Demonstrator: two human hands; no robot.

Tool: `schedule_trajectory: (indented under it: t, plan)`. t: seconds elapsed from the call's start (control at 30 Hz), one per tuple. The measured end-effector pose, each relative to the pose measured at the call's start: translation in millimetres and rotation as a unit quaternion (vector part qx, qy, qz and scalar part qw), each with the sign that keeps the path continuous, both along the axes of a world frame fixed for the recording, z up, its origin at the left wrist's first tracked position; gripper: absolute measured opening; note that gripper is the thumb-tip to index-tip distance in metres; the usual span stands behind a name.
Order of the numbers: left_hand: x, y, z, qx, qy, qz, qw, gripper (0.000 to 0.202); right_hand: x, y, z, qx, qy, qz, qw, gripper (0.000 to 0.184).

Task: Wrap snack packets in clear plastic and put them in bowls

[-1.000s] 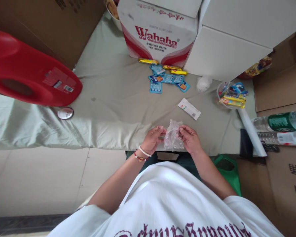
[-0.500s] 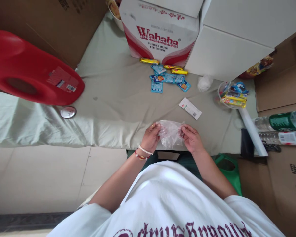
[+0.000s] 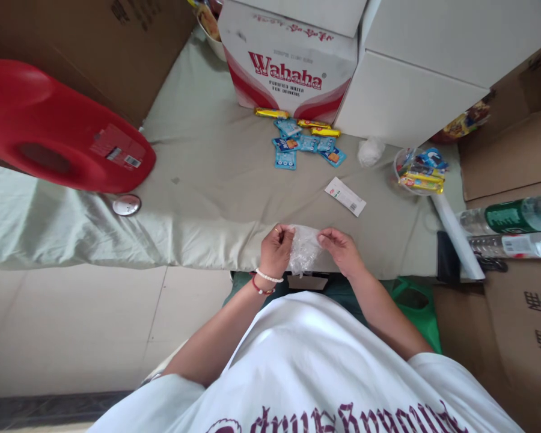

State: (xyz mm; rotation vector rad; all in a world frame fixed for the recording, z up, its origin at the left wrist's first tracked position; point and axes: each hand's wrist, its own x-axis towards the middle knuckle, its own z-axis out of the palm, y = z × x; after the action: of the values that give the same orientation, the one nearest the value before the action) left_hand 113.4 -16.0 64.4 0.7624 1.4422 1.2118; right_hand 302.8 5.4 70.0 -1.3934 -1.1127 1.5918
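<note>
Both hands pinch a small clear plastic bag (image 3: 303, 249) just above the near edge of a cloth-covered table (image 3: 216, 180). My left hand (image 3: 276, 251), with bead bracelets at the wrist, grips the bag's left top edge. My right hand (image 3: 341, 251) grips its right top edge. The bag hangs crumpled between them. A white sachet with a barcode (image 3: 345, 196) lies a little beyond my right hand.
Blue and yellow snack packets (image 3: 303, 137) lie before a Wahaha carton (image 3: 291, 60). A clear bowl of packets (image 3: 417, 170) and a crumpled plastic wad (image 3: 370, 151) sit right. A red jug (image 3: 58, 129), white boxes (image 3: 415, 72), bottles (image 3: 509, 231) and a green bag (image 3: 417, 310) surround.
The hands stretched the crumpled bag wider apart, then drew its top edge flatter and slightly lower. The view shifted a little.
</note>
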Motion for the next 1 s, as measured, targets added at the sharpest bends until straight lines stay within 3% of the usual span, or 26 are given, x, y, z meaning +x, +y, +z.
schedule_trajectory:
  t: [0.17,0.27,0.37,0.43,0.53,0.6,0.7,0.9,1.0]
  plan:
    - [-18.1,-0.2,2.5,0.011,-0.088,-0.091,0.992,0.044,2.3,2.1,9.4,-0.092,0.099,-0.008,0.991,0.045]
    - [-27.2,-1.2,2.0,0.051,0.011,-0.065,0.997,0.059,3.7,1.8,18.0,-0.114,0.158,-0.015,0.981,0.045]
    - [-25.6,-4.6,1.2,0.065,0.103,-0.069,0.99,0.039,2.0,0.1,22.8,-0.104,0.189,-0.037,0.976,0.043]
    - [-18.3,-7.9,2.0,0.067,0.063,-0.115,0.989,0.03,-0.2,-1.6,23.9,-0.104,0.202,-0.044,0.973,0.041]
    - [-2.4,-12.0,5.7,0.067,-0.028,-0.162,0.984,0.047,-3.1,-3.9,24.4,-0.103,0.208,-0.048,0.972,0.04]
    - [6.9,-12.3,8.5,0.076,-0.032,-0.173,0.982,0.044,-3.0,-3.8,24.9,-0.097,0.193,-0.051,0.975,0.041]
    - [10.9,-7.2,10.1,0.076,-0.021,-0.142,0.987,0.034,4.4,1.8,26.5,-0.08,0.156,-0.061,0.983,0.043]
    - [-18.5,15.3,0.9,0.004,-0.17,-0.034,0.985,0.045,40.6,25.9,29.0,-0.056,0.055,-0.092,0.993,0.044]
    - [-38.9,26.2,-6.8,-0.003,-0.108,-0.015,0.994,0.04,55.0,35.0,23.9,-0.057,0.021,-0.087,0.994,0.045]
